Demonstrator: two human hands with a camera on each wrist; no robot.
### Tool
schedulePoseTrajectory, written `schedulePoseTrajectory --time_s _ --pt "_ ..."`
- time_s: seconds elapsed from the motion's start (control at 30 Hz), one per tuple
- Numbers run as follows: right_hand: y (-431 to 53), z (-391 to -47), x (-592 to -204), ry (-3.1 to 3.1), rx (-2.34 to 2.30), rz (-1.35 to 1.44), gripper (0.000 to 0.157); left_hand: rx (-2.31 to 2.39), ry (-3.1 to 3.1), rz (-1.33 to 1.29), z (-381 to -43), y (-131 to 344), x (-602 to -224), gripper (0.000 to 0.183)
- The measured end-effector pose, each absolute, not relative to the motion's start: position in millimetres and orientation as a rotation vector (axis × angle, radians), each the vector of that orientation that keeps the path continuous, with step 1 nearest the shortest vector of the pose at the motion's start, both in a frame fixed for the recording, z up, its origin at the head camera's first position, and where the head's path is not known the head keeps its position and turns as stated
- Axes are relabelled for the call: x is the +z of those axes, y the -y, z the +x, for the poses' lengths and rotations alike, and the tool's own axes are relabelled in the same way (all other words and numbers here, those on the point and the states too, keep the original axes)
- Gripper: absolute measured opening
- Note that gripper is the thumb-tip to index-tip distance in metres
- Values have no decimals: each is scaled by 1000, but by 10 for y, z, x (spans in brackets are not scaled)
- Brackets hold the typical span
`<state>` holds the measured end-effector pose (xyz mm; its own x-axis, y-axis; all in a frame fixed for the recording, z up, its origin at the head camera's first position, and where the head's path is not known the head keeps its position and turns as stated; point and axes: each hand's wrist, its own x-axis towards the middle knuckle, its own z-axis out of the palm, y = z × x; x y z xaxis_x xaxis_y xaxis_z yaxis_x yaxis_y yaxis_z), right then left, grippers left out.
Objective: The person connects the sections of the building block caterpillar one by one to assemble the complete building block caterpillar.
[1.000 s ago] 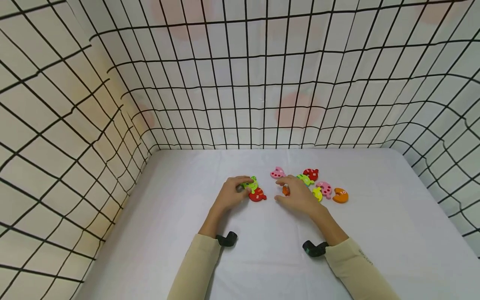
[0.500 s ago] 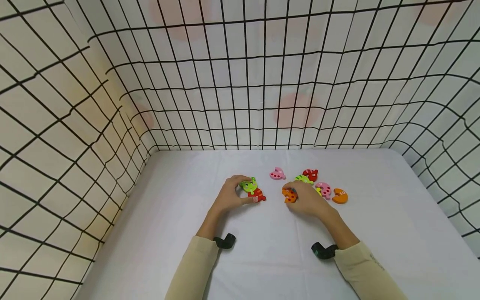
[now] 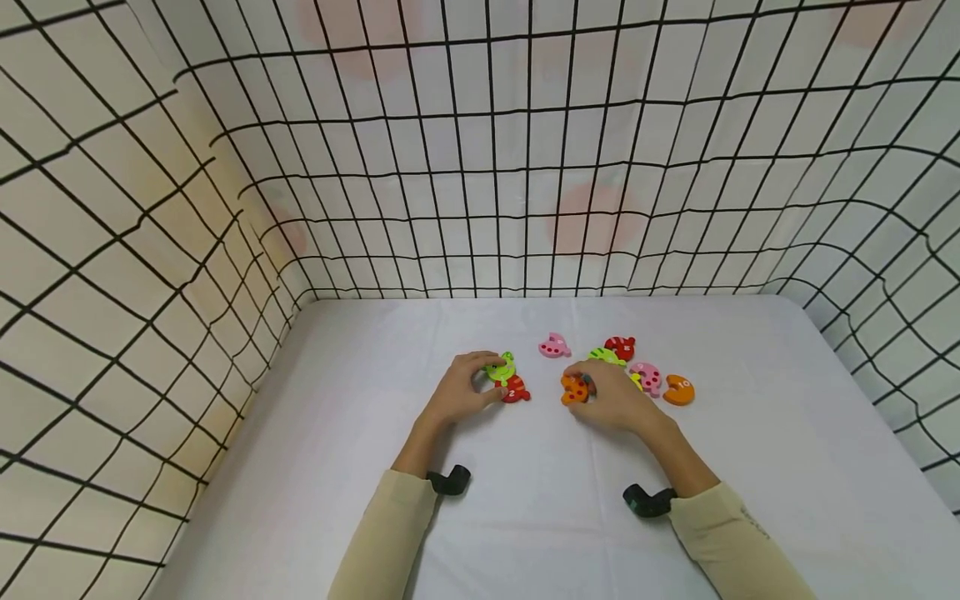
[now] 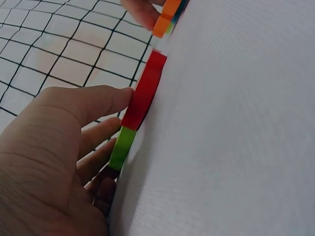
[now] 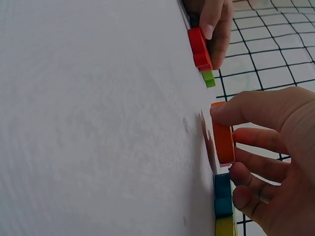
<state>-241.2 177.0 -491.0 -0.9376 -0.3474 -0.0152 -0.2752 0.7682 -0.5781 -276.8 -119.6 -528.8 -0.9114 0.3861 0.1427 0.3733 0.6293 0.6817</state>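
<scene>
My left hand [image 3: 459, 393] curls round a green animal-head puzzle piece [image 3: 500, 369] and a red striped piece [image 3: 516, 389] numbered 2, which sit against each other on the white cloth. In the left wrist view the thumb presses the edge of the red piece, and the other fingers lie behind the green one. Across from it, my right hand [image 3: 618, 400] pinches an orange red-spotted puzzle piece [image 3: 576, 389] between thumb and fingers. The right wrist view shows this piece tilted just off the cloth, its shadow beside it. A blue piece [image 5: 223, 194] lies under the right fingers.
Beyond the hands lies a pink spotted piece [image 3: 554, 346]. Around the right hand are a red piece [image 3: 621, 347], a green striped piece [image 3: 606, 357], another pink spotted piece [image 3: 648, 379] and an orange piece [image 3: 679, 390] numbered 10. Black wire mesh [image 3: 528, 171] walls the table.
My right hand has closed its thumb and fingers on the orange spotted piece, drawn slightly nearer, and turned it a little. My left thumb has moved from the green piece onto the red one.
</scene>
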Motion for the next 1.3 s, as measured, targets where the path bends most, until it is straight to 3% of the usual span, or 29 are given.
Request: schedulePoseTrajectory --time_s 1.3 --pt "-1159 -2399 -5023 -2935 -945 -500 47 1165 -2820 657 -2778 1175 -5269 49"
